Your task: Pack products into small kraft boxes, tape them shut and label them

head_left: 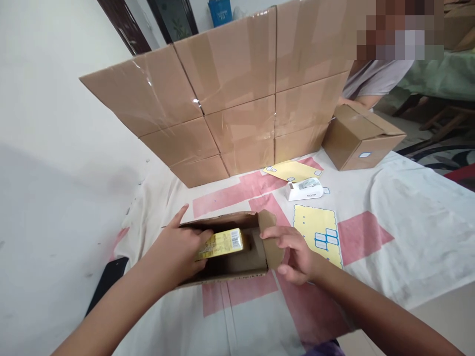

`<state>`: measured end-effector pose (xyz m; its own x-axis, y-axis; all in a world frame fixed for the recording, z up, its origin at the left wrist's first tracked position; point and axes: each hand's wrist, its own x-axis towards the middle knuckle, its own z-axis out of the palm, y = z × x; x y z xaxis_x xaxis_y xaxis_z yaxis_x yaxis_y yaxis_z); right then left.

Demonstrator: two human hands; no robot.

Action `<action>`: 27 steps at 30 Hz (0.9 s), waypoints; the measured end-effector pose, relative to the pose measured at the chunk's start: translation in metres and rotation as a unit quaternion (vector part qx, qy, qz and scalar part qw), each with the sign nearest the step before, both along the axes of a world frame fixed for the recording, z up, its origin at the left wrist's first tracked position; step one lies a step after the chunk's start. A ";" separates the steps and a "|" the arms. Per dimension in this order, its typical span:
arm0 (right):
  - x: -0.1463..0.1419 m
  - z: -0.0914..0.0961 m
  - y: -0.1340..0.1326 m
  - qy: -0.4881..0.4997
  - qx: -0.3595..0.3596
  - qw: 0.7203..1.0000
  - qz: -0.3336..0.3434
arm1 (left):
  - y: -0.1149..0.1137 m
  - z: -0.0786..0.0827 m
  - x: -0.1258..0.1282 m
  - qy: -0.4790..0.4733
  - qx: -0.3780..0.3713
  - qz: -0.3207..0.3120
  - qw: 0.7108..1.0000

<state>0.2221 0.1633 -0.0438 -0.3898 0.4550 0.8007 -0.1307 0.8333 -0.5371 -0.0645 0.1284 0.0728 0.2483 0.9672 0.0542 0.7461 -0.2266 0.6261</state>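
An open cardboard box [260, 262] rests on the cloth in front of me, its opening facing up. My left hand [183, 249] reaches in over its left end, with the fingers closed around a small yellow carton [224, 243] that has a barcode on its end. The carton is partly inside the box, and my fingers cover its left part. At the right end, my right hand [299, 254] pinches the box's raised flap [274, 247] between fingers and thumb.
A tall cardboard panel [241, 118] stands behind the box. To the right are yellow sticker sheets [315, 222], a white label dispenser-like object [306, 189] and a closed carton [361, 138]. Another person [378, 79] is behind it. A dark flat object [107, 282] lies at left.
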 end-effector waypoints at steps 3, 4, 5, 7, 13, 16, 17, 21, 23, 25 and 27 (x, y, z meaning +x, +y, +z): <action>0.000 0.005 -0.001 -0.018 0.005 1.000 -0.015 | -0.003 0.000 -0.001 0.116 0.009 -0.033 0.993; 0.000 0.008 -0.001 -0.017 0.014 1.000 -0.018 | -0.004 0.001 -0.001 0.171 0.012 -0.050 0.984; 0.000 0.010 -0.001 -0.013 0.024 0.999 -0.021 | -0.005 0.002 0.000 0.231 0.018 -0.069 0.970; 0.000 0.014 -0.001 -0.010 0.040 0.999 -0.026 | -0.007 0.004 0.001 0.344 0.034 -0.111 0.932; 0.002 0.017 -0.001 -0.025 0.037 0.999 -0.019 | -0.009 0.000 -0.003 0.408 0.076 -0.139 0.899; 0.001 0.017 0.000 -0.014 0.042 0.999 -0.016 | -0.009 -0.002 -0.005 0.419 0.093 -0.143 0.892; 0.001 0.017 0.000 -0.014 0.041 0.999 -0.016 | -0.009 -0.002 -0.006 0.423 0.097 -0.146 0.889; 0.000 0.016 0.001 -0.015 0.038 0.999 -0.011 | -0.010 -0.003 -0.006 0.426 0.105 -0.149 0.886; 0.000 0.014 0.001 -0.015 0.033 0.999 -0.011 | -0.011 -0.003 -0.007 0.423 0.105 -0.149 0.888; 0.001 0.013 0.001 -0.019 0.026 0.999 -0.013 | -0.011 -0.002 -0.007 0.418 0.100 -0.149 0.891; 0.001 0.012 0.001 -0.020 0.022 1.000 -0.009 | -0.011 -0.002 -0.007 0.418 0.094 -0.145 0.892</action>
